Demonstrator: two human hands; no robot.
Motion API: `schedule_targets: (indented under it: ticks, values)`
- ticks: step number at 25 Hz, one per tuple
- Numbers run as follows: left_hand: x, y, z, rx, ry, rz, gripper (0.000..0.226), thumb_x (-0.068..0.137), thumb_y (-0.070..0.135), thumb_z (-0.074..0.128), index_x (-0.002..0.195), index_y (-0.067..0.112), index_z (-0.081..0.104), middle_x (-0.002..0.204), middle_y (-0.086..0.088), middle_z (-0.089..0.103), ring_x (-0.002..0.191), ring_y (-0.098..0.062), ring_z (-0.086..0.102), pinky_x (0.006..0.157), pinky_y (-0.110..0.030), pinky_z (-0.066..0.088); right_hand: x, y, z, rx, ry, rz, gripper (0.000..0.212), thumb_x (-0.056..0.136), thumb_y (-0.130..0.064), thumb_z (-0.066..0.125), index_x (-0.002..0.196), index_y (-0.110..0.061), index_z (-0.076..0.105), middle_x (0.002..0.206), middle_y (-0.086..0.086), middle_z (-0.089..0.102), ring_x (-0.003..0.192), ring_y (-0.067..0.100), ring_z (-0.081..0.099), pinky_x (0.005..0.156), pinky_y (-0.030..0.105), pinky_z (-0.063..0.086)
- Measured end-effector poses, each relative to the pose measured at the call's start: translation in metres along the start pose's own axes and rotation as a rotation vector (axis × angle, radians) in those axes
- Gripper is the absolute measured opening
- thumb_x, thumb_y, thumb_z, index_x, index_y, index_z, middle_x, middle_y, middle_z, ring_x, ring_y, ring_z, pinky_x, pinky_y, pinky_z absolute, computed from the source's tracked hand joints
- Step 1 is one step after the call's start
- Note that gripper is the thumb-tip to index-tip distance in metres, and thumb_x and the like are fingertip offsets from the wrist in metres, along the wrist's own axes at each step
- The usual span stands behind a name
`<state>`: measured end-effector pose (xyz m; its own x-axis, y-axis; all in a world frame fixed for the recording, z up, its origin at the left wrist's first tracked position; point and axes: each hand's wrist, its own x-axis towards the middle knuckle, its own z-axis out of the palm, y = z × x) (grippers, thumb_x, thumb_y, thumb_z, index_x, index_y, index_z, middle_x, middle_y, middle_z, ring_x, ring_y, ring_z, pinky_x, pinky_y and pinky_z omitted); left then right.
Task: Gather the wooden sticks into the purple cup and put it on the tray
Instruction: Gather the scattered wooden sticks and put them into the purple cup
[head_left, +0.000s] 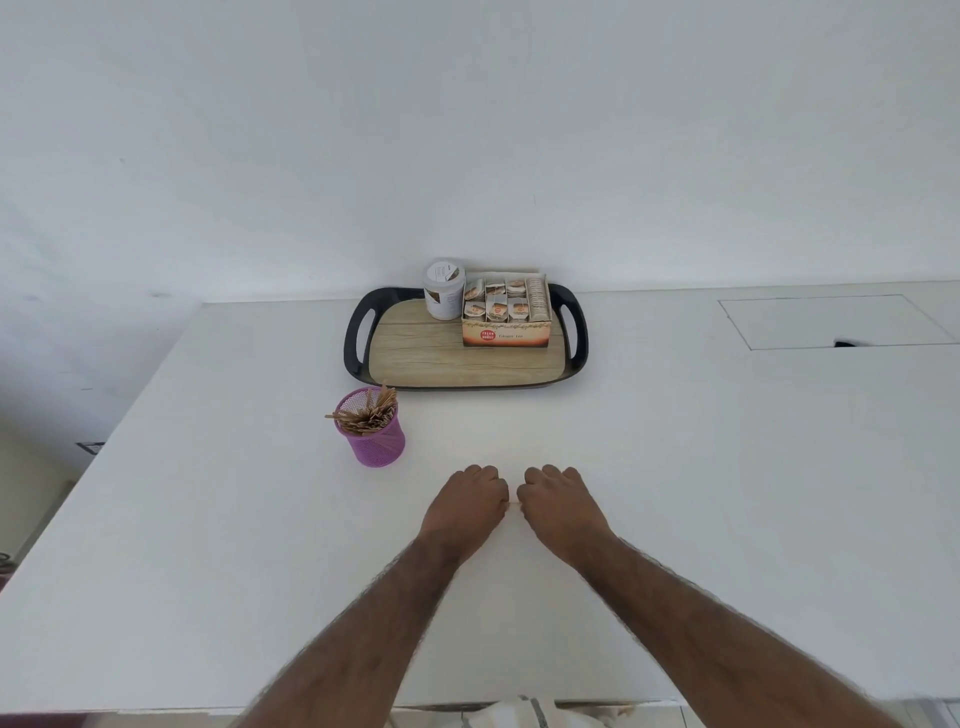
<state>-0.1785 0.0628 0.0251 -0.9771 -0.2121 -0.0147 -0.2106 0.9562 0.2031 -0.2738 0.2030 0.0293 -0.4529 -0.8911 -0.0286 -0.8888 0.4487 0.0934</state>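
Note:
A purple mesh cup (378, 444) stands upright on the white table, just in front of the tray's left corner and apart from it. A bunch of wooden sticks (366, 414) pokes out of its top. The black-rimmed tray (357, 340) with a wood-grain floor lies at the back of the table. My left hand (465, 506) and my right hand (561, 506) rest knuckles-up on the table, side by side, right of the cup, fingers curled under. A short pale bit of wooden stick (513, 503) shows between the two hands, pinched at both ends; the remainder is hidden.
On the tray's back right stands an open box of tea bags (506, 318), with a white jar (443, 290) to its left. The tray's front and left floor is bare wood-grain. A rectangular hatch outline (831, 322) marks the table's far right. A white wall rises behind.

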Motion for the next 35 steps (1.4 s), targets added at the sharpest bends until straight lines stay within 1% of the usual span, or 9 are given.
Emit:
schedule_targets:
  ticks: [5,9,14,17,20,23,27,31,35]
  values:
    - [-0.002,0.000,0.001,0.092,0.011,0.048,0.023,0.100,0.018,0.050,0.096,0.015,0.072,0.092,-0.001,0.065,0.090,-0.023,0.055,0.078,-0.034,0.040,0.003,-0.005,-0.011,-0.004,-0.102,0.016,0.019,0.085,-0.001,0.056,0.080,-0.019,0.061,0.088,0.001,0.060,0.087,0.024,0.056,0.071,0.037,0.033]
    - [-0.001,0.006,-0.004,0.156,-0.013,0.058,0.015,0.089,0.012,0.049,0.089,0.014,0.064,0.091,-0.004,0.062,0.090,-0.025,0.055,0.077,-0.035,0.037,0.006,-0.009,-0.011,0.072,-0.067,0.033,0.014,0.091,-0.008,0.053,0.093,-0.016,0.064,0.098,0.002,0.061,0.097,0.025,0.054,0.074,0.036,0.034]
    - [0.003,0.006,-0.014,0.071,-0.065,0.050,0.015,0.091,0.019,0.049,0.090,0.012,0.062,0.095,-0.005,0.062,0.092,-0.025,0.053,0.080,-0.035,0.037,0.004,-0.005,-0.003,0.100,-0.013,-0.019,0.005,0.088,-0.018,0.070,0.085,-0.018,0.066,0.087,0.000,0.061,0.082,0.023,0.058,0.064,0.033,0.032]
    - [0.007,0.004,-0.021,-0.024,-0.094,0.029,0.017,0.094,0.021,0.048,0.087,0.011,0.060,0.092,-0.006,0.061,0.087,-0.026,0.055,0.075,-0.035,0.039,0.001,-0.002,0.006,0.093,0.041,-0.063,0.022,0.072,-0.014,0.081,0.078,-0.020,0.061,0.074,-0.003,0.055,0.065,0.019,0.055,0.056,0.031,0.030]
    - [0.007,0.004,-0.027,-0.147,-0.103,-0.036,0.020,0.100,0.025,0.047,0.094,0.011,0.060,0.097,-0.003,0.058,0.087,-0.024,0.057,0.074,-0.036,0.044,-0.001,0.005,0.005,0.151,0.095,-0.072,0.028,0.067,-0.004,0.075,0.080,-0.019,0.055,0.070,-0.003,0.054,0.060,0.019,0.053,0.055,0.030,0.033]
    - [0.007,-0.001,-0.035,-0.262,-0.131,-0.065,0.019,0.101,0.032,0.051,0.099,0.018,0.064,0.100,0.004,0.061,0.088,-0.017,0.059,0.078,-0.036,0.048,0.001,0.014,0.003,0.238,0.039,-0.060,0.014,0.086,-0.003,0.057,0.093,-0.015,0.057,0.084,0.003,0.059,0.075,0.026,0.058,0.062,0.034,0.036]
    - [0.003,-0.016,-0.041,-0.796,0.067,-0.355,0.043,0.101,0.050,0.049,0.084,0.018,0.072,0.087,0.005,0.073,0.084,-0.016,0.068,0.080,-0.040,0.056,0.003,0.018,-0.009,0.322,0.016,-0.116,0.009,0.103,-0.015,0.045,0.106,-0.016,0.053,0.097,0.002,0.060,0.085,0.024,0.056,0.065,0.034,0.038]
    - [0.007,-0.009,-0.048,-1.443,0.103,-0.663,0.077,0.105,0.061,0.018,0.103,0.009,0.076,0.102,-0.007,0.078,0.097,-0.024,0.074,0.087,-0.036,0.055,0.011,0.001,-0.024,0.352,0.022,-0.158,0.014,0.106,-0.026,0.043,0.108,-0.015,0.052,0.097,0.004,0.064,0.083,0.025,0.059,0.065,0.039,0.046]
    - [0.014,0.017,-0.056,-1.588,0.044,-0.696,0.086,0.103,0.065,0.011,0.109,0.007,0.075,0.107,-0.007,0.078,0.102,-0.022,0.073,0.086,-0.036,0.054,0.022,-0.032,-0.036,0.283,-0.016,-0.150,0.015,0.101,-0.018,0.045,0.110,-0.012,0.055,0.079,0.004,0.064,0.061,0.028,0.058,0.050,0.033,0.037]
